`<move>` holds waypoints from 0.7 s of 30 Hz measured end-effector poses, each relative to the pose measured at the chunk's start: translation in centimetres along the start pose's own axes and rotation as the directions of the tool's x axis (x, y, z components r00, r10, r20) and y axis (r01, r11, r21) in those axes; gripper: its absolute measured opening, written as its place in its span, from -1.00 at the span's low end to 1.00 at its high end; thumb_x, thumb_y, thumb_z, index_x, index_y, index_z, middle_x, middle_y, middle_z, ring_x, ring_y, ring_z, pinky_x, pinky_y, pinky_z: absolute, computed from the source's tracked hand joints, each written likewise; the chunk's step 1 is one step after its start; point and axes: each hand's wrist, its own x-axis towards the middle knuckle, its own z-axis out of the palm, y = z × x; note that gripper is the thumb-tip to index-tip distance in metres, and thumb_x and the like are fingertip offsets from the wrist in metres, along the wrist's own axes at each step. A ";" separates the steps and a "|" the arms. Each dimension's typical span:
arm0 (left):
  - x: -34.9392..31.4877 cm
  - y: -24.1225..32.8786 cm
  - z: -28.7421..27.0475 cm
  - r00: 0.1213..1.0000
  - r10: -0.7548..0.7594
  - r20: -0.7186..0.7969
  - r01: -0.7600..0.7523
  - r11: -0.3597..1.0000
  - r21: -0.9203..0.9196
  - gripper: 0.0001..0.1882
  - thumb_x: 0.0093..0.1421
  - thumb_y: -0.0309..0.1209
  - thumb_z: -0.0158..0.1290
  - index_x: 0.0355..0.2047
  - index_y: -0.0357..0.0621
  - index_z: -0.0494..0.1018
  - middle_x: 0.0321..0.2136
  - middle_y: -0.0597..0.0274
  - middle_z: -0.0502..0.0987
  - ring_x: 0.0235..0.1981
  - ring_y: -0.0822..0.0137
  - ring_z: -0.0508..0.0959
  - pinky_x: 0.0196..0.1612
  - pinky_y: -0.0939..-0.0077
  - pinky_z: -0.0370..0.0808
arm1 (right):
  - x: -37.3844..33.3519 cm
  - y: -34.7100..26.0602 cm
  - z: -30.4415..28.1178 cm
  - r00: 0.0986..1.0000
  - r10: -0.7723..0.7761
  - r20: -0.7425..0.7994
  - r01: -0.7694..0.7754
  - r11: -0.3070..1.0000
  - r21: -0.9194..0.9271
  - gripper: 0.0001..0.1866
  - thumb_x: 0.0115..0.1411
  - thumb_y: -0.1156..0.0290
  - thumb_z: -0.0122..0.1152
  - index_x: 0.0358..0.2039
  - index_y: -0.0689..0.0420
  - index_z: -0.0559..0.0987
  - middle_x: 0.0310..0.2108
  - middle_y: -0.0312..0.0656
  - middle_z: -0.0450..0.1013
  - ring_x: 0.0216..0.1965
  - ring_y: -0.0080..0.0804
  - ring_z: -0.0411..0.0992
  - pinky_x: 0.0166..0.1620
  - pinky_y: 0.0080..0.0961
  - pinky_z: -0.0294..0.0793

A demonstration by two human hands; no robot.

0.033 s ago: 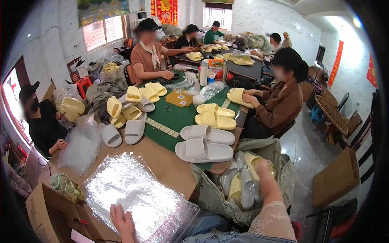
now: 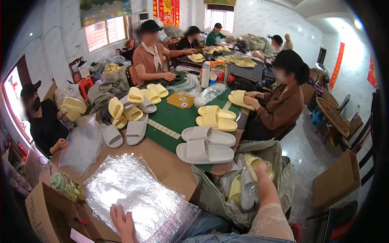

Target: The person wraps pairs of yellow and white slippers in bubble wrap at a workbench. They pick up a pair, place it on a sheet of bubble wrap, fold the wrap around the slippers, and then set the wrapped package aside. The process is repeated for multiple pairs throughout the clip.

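My left hand lies with its fingers stretched out on a stack of shiny clear plastic bags at the table's near edge. To the right, my right arm reaches down into an open grey-green sack. There my right hand is closed on a pair of yellow slippers in a clear bag; its fingertips are partly hidden. Below it in the sack are a bagged grey slipper and another yellow one. Two grey slippers rest on the table's right corner, beside the sack.
Yellow slippers and grey slippers stand on the green mat. A cardboard box and a greenish jar are at my left. Co-workers sit around the table, one on the right handling a yellow slipper.
My right hand has gone slightly lower over the bagged yellow slippers in the sack. My left hand stays on the plastic bags.
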 end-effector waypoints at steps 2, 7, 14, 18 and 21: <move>-0.6 0.3 -0.9 0.999 -0.039 -0.034 0.039 0.999 0.020 -0.46 0.14 -0.34 0.21 0.13 -0.27 0.47 0.34 -0.22 0.23 0.37 -0.17 0.16 0.39 0.01 0.09 | 0.1 -3.3 0.7 0.993 -0.115 0.018 0.116 0.992 -0.039 -0.72 0.29 0.26 0.12 -0.14 0.07 0.71 -0.15 -0.08 0.64 -0.08 -0.22 0.63 -0.13 -0.29 0.63; -0.4 0.5 -0.9 1.000 0.007 -0.028 -0.006 0.999 0.033 -0.42 0.09 -0.31 0.26 0.13 -0.24 0.48 0.33 -0.19 0.25 0.36 -0.17 0.17 0.39 -0.02 0.11 | 0.7 -4.0 -4.7 0.933 -0.262 0.247 0.274 0.962 -0.015 -0.71 0.29 0.31 0.09 -0.10 0.13 0.68 -0.03 0.05 0.57 0.03 -0.08 0.55 0.01 -0.20 0.56; -1.1 0.1 -1.2 0.998 -0.003 -0.070 0.006 0.999 0.053 -0.45 0.09 -0.30 0.27 0.09 -0.24 0.51 0.31 -0.20 0.27 0.35 -0.17 0.19 0.37 0.00 0.14 | -8.4 -13.5 -19.6 0.714 -0.351 -0.606 0.639 0.682 0.357 -0.68 0.13 0.49 0.23 -0.06 0.18 0.53 -0.09 0.02 0.40 0.03 0.04 0.42 0.06 -0.14 0.47; -1.0 -0.3 -0.6 0.996 0.036 -0.087 -0.031 0.998 0.058 -0.45 0.09 -0.26 0.27 0.08 -0.22 0.53 0.30 -0.21 0.29 0.33 -0.19 0.21 0.36 -0.01 0.16 | -10.8 -20.8 -18.9 0.469 -0.691 -0.550 0.883 0.352 0.310 -0.48 0.04 0.32 0.38 0.03 0.19 0.51 -0.05 0.03 0.42 0.01 0.01 0.41 0.10 -0.18 0.43; -0.9 0.0 -0.5 0.992 0.059 -0.108 -0.053 0.997 0.060 -0.45 0.08 -0.24 0.28 0.08 -0.19 0.53 0.28 -0.22 0.31 0.32 -0.21 0.24 0.35 -0.03 0.19 | -11.2 -27.3 -15.9 0.413 -0.766 -0.493 0.910 0.365 0.195 -0.49 0.02 0.31 0.37 -0.02 0.25 0.49 -0.03 0.05 0.41 0.03 0.03 0.40 0.12 -0.14 0.41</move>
